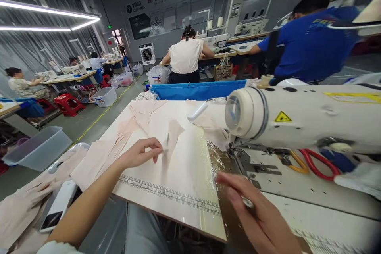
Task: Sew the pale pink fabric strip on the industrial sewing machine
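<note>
From the head view, my left hand (138, 155) is over the white table (184, 168), thumb and forefinger brought together at the near side of a small pale pink piece of cloth (175, 138); I cannot tell whether its edge is truly caught between them. The piece is at mid-table, behind the printed ruler (169, 191) and well apart from the pink cloth stack (97, 158) to its left. My right hand (263, 220), blurred, is by the table's right side, its fingers closed around a small metal tool (247, 203) with only the end showing. The cloth looks thin and limp, so I judge that a light pinch right at the edge serves best, since a hard tug could stretch or crease it. The tool's end is best pointed away from the cloth so that it snags nothing. With the sewing machine (297, 117) so near my right hand, I should mind my fingertips around its needle area (233, 149).
</note>
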The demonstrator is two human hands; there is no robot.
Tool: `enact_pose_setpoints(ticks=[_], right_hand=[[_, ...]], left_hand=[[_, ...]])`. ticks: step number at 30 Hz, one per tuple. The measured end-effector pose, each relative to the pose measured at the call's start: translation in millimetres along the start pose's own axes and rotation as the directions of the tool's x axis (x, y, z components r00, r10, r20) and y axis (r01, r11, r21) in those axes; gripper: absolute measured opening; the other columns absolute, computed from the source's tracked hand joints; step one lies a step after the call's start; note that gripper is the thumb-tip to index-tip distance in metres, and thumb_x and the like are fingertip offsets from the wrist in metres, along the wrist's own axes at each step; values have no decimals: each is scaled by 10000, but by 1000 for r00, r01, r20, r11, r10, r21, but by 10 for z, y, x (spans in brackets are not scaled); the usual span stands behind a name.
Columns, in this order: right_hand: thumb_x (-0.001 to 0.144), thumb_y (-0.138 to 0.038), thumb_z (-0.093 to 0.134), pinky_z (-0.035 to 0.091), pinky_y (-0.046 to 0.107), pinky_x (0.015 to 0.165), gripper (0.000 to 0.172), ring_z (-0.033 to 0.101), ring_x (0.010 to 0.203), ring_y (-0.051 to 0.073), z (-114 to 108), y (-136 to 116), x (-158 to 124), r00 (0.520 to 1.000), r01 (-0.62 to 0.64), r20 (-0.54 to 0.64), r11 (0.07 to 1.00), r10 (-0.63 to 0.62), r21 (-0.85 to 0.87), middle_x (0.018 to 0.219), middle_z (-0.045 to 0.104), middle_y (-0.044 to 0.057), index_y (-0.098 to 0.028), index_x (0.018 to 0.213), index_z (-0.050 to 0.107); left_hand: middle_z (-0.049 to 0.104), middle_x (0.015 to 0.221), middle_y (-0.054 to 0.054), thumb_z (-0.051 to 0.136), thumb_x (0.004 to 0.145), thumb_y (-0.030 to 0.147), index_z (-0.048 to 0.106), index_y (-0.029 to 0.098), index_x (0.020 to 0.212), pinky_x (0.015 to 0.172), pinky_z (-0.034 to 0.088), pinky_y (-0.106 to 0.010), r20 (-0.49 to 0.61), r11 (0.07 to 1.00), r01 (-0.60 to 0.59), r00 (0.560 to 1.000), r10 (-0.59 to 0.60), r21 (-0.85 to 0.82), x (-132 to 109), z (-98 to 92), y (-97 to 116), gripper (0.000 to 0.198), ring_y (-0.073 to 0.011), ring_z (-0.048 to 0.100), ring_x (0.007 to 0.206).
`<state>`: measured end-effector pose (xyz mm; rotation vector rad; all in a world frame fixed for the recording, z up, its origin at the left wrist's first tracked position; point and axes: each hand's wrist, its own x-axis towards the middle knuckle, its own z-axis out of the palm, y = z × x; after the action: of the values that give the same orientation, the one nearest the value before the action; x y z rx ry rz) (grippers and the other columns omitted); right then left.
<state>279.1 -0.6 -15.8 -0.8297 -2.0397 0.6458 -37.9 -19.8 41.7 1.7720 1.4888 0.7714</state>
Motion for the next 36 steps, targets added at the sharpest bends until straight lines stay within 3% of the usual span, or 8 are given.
enact_pose_setpoints(ticks=[4, 8, 15, 21, 25, 29, 33, 36], right_hand=[[983, -294, 407, 421, 409, 1041, 383, 485, 1261, 237, 199, -297, 386, 987, 108, 101, 983, -124, 149, 1323, 569, 100, -256, 1356, 487], [992, -416, 387, 525, 298, 678, 399, 611, 720, 175, 203, -320, 393, 946, -119, 325, 936, 5, 331, 788, 643, 34, -194, 1278, 555], [914, -552, 485, 488, 235, 566, 414, 562, 629, 143, -353, -310, -243, 893, -435, 232, 873, 386, 222, 762, 622, 24, -209, 1040, 679], [885, -591, 510, 520, 235, 443, 448, 511, 377, 108, -858, -340, -1122, 693, -719, 388, 619, 608, 315, 571, 592, -23, -236, 1110, 666], [873, -509, 583, 584, 350, 774, 327, 718, 873, 245, -947, -460, -1340, 786, -616, 325, 711, 526, 339, 983, 742, 118, -274, 1041, 737], [934, -347, 543, 465, 402, 992, 233, 550, 1237, 239, -623, -489, -1095, 882, -371, 434, 838, 184, 399, 1372, 566, 80, -305, 1072, 725], [961, -331, 491, 531, 317, 860, 243, 684, 935, 180, -211, -480, -915, 939, -232, 335, 865, 80, 444, 1015, 706, 58, -272, 1066, 702], [980, -360, 437, 529, 207, 595, 265, 640, 595, 124, -150, -456, -989, 956, -268, 228, 862, 184, 429, 694, 654, -1, -259, 1048, 673]], left_hand=[[632, 661, -14, 530, 918, 469, 591, 143, 960, 468, 353, -193, 320, 963, 1, 943, 89, -270, 59, 372, 345, 334, -65, 428, 459], [669, 812, -64, 504, 940, 460, 564, 145, 1056, 499, 373, -190, 438, 931, -23, 878, 193, -365, 81, 534, 508, 341, -61, 444, 509], [616, 651, -7, 636, 846, 496, 626, 133, 930, 484, 349, -177, 561, 964, 117, 827, 40, -240, 87, 430, 441, 372, -76, 499, 522], [629, 578, -4, 617, 875, 440, 642, 141, 852, 497, 368, -171, 692, 981, 88, 719, 59, -175, 79, 497, 528, 301, -83, 500, 526], [620, 556, -5, 582, 903, 438, 639, 143, 883, 466, 344, -166, 780, 967, 65, 605, 158, -247, 46, 718, 724, 301, -83, 507, 510], [628, 583, -19, 584, 896, 477, 660, 144, 922, 528, 410, -174, 821, 955, 51, 525, 223, -291, 58, 957, 915, 343, -102, 568, 565], [639, 631, -22, 664, 805, 552, 678, 142, 885, 582, 469, -199, 831, 948, 87, 510, 223, -307, 115, 1087, 920, 418, -118, 602, 592], [638, 669, -18, 736, 743, 528, 685, 134, 831, 556, 459, -200, 792, 948, 106, 582, 186, -301, 177, 1018, 794, 407, -103, 577, 560]])
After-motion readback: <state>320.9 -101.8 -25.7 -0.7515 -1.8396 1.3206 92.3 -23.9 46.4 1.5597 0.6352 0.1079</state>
